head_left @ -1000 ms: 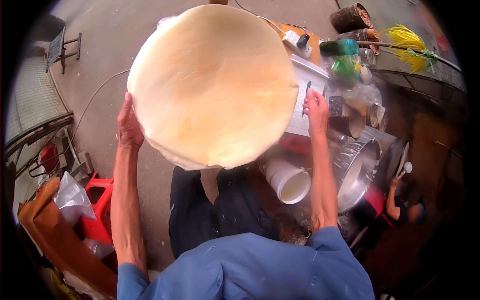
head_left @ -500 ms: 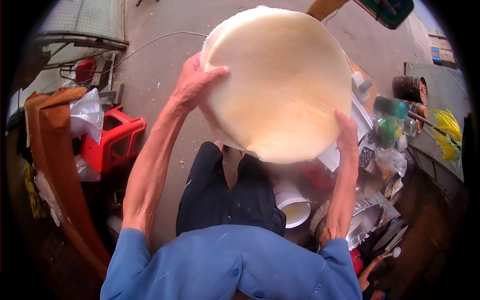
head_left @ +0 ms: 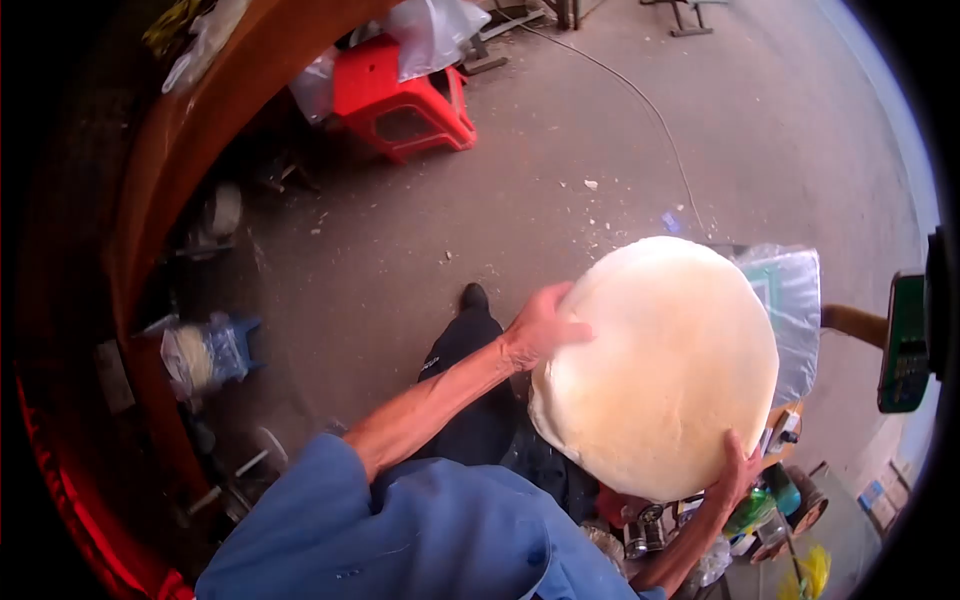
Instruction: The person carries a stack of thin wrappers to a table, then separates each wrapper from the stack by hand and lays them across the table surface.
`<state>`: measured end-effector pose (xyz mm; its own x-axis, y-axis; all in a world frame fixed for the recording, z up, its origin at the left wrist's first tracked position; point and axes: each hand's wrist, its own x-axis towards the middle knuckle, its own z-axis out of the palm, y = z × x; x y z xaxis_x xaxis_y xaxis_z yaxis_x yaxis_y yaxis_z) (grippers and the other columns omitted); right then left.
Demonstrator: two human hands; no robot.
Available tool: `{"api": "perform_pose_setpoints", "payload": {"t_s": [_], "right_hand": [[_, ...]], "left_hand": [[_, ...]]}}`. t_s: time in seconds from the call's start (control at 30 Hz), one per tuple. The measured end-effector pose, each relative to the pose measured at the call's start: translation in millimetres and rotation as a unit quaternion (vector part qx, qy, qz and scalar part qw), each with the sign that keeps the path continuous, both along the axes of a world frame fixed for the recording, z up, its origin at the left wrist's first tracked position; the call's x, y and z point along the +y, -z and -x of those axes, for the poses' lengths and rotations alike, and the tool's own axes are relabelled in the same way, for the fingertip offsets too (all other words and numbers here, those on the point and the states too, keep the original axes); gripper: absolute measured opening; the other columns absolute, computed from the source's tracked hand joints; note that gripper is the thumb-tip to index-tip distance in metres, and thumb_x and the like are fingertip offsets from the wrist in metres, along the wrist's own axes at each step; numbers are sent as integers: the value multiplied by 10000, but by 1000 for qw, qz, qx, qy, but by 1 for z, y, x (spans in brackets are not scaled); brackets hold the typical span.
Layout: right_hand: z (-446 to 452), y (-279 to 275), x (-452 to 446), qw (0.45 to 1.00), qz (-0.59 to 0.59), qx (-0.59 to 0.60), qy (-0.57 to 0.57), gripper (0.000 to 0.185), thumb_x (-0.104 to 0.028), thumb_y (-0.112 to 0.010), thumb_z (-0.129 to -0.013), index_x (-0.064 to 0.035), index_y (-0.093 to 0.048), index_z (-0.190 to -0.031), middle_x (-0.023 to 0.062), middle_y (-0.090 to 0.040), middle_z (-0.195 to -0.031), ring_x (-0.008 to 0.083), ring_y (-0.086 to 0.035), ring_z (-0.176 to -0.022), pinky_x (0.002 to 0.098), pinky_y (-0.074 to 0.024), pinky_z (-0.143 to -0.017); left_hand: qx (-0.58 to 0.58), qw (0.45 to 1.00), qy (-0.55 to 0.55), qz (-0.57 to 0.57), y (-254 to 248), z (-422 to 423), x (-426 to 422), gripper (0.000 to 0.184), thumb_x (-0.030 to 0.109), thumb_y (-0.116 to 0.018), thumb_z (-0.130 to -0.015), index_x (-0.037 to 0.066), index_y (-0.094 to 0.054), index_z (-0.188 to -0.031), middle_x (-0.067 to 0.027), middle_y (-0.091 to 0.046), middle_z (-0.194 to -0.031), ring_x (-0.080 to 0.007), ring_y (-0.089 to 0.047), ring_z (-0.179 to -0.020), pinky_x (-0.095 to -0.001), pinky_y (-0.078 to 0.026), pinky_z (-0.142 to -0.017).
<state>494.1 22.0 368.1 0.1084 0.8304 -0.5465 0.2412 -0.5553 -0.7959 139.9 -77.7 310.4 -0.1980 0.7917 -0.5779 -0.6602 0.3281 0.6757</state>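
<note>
A large, thick, round cream-coloured slab (head_left: 660,370), with a toasted tint on its top and a slightly ragged lower left edge, is held up in front of my body. It looks like flatbread, perhaps in a stack, but I cannot tell for sure. My left hand (head_left: 545,325) is closed on its left rim with the thumb over the top face. At the lower right rim my right hand (head_left: 737,470) grips it, fingers partly hidden behind the edge. A clear plastic bag (head_left: 795,320) shows just beyond the slab's right side.
A red plastic stool (head_left: 400,100) with plastic bags on it stands at the upper left, beside a brown covered edge (head_left: 190,160). Jars and bottles (head_left: 770,500) crowd the lower right. A cable (head_left: 650,100) crosses the floor, and a phone (head_left: 902,345) hangs on an arm at right.
My view has turned to the left, so the stool now sits higher and further right in it. The slab remains in both hands and appears lower and further right; the plastic bag has come into view.
</note>
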Motion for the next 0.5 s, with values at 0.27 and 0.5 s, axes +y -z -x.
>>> {"api": "perform_pose_setpoints", "payload": {"t_s": [0.27,0.5], "right_hand": [[225,-47,-45,972,-42,31,-229,476,-182,-715,-809,50,-563,-1196,135,-655,-1032,226,-633,-869,332,-513,-808],[446,-75,-132,912,-76,40,-402,426,-157,-720,-818,43,-579,-1166,128,-660,-983,208,-632,-832,324,-525,-762]], "left_hand": [[32,971,-228,-62,-33,132,-184,521,141,-767,-706,-11,-579,-1167,-65,-631,-1032,-144,-593,-939,-316,-499,-827],[72,928,-362,-55,-71,261,-358,532,97,-737,-734,-38,-540,-1210,-105,-633,-1090,-176,-598,-987,-333,-495,-873]]}}
